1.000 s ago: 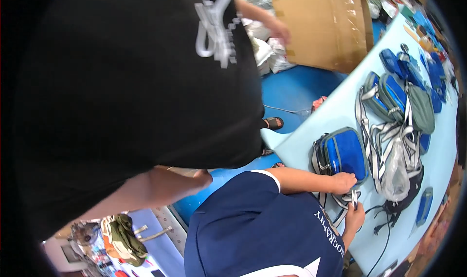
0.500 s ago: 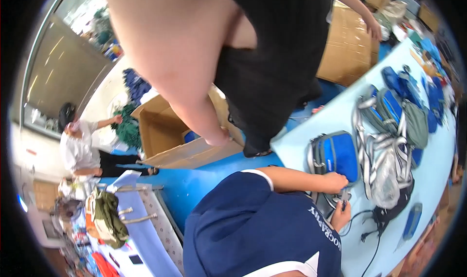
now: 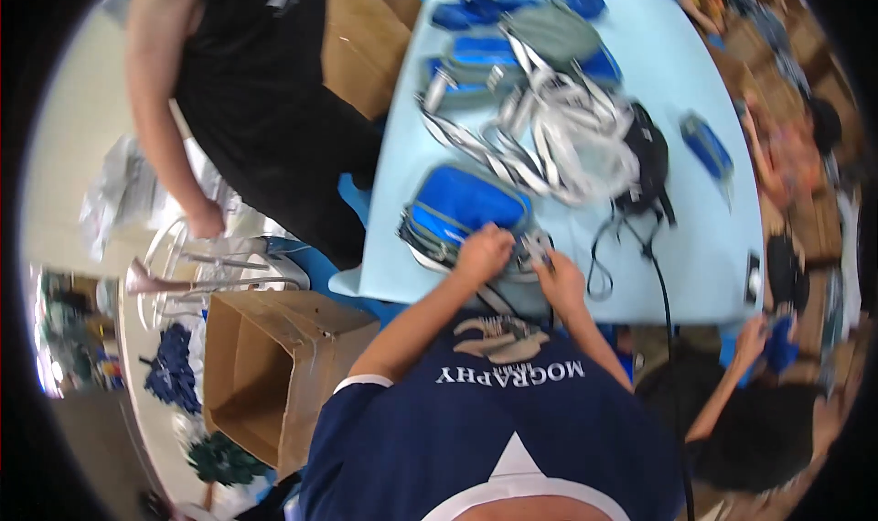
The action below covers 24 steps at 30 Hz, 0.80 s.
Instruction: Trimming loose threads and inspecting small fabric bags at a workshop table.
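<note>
A blue and grey bag (image 3: 462, 201) lies on the near edge of the pale table (image 3: 704, 237). My left hand (image 3: 485, 254) is closed on the front edge of this bag; the exact part pinched is too small to make out. Just to its right, my right hand (image 3: 562, 281) is closed round small metal thread snips (image 3: 538, 247), held at the bag's right front corner by a dark strap. Beyond lie tangled striped straps (image 3: 480, 146), a clear plastic bag (image 3: 590, 164) and a black bag (image 3: 647, 155).
More blue and grey bags (image 3: 471, 73) lie farther along the table, with a black cord (image 3: 666, 292) at the right. A co-worker in black (image 3: 247, 91) stands at the left, above an open carton (image 3: 256, 365). Another person's hand (image 3: 752, 338) is at the right.
My view has swung, so the table now runs upright through the picture. The co-worker in black has stepped away from close in front. My hands stay at the same bag.
</note>
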Each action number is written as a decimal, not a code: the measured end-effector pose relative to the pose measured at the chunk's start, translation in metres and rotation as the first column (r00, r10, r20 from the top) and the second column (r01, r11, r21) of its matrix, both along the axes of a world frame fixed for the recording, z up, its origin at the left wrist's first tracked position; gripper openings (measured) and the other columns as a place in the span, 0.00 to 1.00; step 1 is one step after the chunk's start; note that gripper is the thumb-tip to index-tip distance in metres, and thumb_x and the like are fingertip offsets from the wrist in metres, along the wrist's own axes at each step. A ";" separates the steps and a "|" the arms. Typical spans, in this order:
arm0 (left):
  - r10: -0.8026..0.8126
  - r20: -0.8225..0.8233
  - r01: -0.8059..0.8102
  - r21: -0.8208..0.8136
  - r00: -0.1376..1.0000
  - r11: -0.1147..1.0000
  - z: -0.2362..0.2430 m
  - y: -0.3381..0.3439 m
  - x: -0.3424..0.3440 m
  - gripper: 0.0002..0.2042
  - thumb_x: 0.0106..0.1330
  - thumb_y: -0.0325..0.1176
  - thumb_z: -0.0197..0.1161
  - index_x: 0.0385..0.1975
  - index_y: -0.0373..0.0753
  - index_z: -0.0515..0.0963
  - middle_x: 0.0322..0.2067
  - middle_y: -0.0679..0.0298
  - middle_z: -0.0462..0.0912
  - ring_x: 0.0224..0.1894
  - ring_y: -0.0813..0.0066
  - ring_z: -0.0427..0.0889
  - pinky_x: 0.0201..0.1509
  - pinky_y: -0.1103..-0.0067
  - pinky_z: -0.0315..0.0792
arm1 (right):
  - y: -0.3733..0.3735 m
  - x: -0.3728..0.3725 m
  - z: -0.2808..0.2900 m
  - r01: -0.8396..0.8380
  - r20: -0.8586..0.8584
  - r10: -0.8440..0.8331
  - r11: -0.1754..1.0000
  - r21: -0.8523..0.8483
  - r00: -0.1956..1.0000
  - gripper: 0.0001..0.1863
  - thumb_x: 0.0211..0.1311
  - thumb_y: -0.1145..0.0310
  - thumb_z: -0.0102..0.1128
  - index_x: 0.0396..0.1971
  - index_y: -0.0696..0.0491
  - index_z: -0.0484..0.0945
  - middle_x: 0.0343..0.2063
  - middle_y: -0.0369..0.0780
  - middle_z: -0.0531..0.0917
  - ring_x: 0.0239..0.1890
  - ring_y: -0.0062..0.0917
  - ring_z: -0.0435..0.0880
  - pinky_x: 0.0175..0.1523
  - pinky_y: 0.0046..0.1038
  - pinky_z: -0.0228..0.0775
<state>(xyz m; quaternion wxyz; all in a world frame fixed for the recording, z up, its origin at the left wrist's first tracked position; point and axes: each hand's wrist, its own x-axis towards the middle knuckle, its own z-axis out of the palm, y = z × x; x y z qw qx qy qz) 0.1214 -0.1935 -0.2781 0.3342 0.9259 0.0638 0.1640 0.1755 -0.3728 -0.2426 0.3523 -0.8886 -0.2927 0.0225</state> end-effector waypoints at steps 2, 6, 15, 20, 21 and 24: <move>0.092 0.102 -0.073 -0.177 0.991 0.982 -0.001 0.010 0.007 0.02 0.53 0.29 0.58 0.23 0.39 0.76 0.25 0.56 0.76 0.29 0.59 0.77 0.33 0.71 0.72 | 0.000 0.000 0.000 0.030 -0.046 -0.031 0.999 -0.020 0.998 0.17 0.50 0.62 0.61 0.38 0.55 0.75 0.25 0.43 0.78 0.27 0.38 0.78 0.30 0.35 0.68; 0.097 -0.123 -0.155 -0.676 0.988 0.720 -0.008 0.015 0.006 0.03 0.59 0.27 0.57 0.28 0.36 0.76 0.23 0.70 0.77 0.24 0.85 0.74 0.30 0.86 0.70 | -0.011 -0.009 -0.006 0.128 -0.142 -0.128 0.992 -0.011 0.982 0.17 0.48 0.63 0.63 0.37 0.54 0.75 0.25 0.42 0.78 0.26 0.36 0.78 0.30 0.34 0.68; -0.135 -0.033 0.137 0.040 0.990 0.990 0.023 -0.014 -0.006 0.16 0.47 0.23 0.57 0.39 0.43 0.76 0.39 0.56 0.70 0.38 0.59 0.76 0.38 0.69 0.72 | -0.022 -0.023 -0.006 0.136 -0.136 -0.141 0.990 -0.046 0.981 0.18 0.48 0.62 0.63 0.38 0.56 0.76 0.25 0.41 0.79 0.23 0.33 0.77 0.29 0.31 0.68; -0.073 -0.175 0.113 0.230 0.982 0.966 0.030 -0.021 0.007 0.10 0.48 0.25 0.58 0.31 0.41 0.76 0.32 0.57 0.70 0.35 0.59 0.75 0.36 0.70 0.73 | -0.022 -0.024 -0.005 0.153 -0.165 -0.163 0.986 -0.071 0.973 0.18 0.48 0.61 0.63 0.38 0.56 0.76 0.26 0.42 0.79 0.25 0.34 0.78 0.30 0.31 0.68; -0.060 -0.203 0.115 0.272 0.977 0.955 0.027 -0.020 0.009 0.07 0.48 0.26 0.58 0.29 0.40 0.75 0.30 0.58 0.69 0.35 0.60 0.75 0.36 0.70 0.73 | -0.021 -0.024 -0.003 0.158 -0.188 -0.167 0.985 -0.065 0.968 0.17 0.48 0.62 0.63 0.37 0.54 0.76 0.26 0.41 0.79 0.27 0.34 0.78 0.31 0.32 0.68; -0.132 -0.212 0.207 0.385 0.968 0.899 0.021 -0.017 0.014 0.03 0.50 0.27 0.56 0.25 0.39 0.74 0.30 0.59 0.69 0.34 0.61 0.75 0.35 0.71 0.73 | -0.019 -0.021 -0.003 0.171 -0.212 -0.180 0.984 -0.058 0.961 0.17 0.47 0.62 0.62 0.37 0.53 0.76 0.26 0.40 0.78 0.28 0.35 0.78 0.32 0.34 0.68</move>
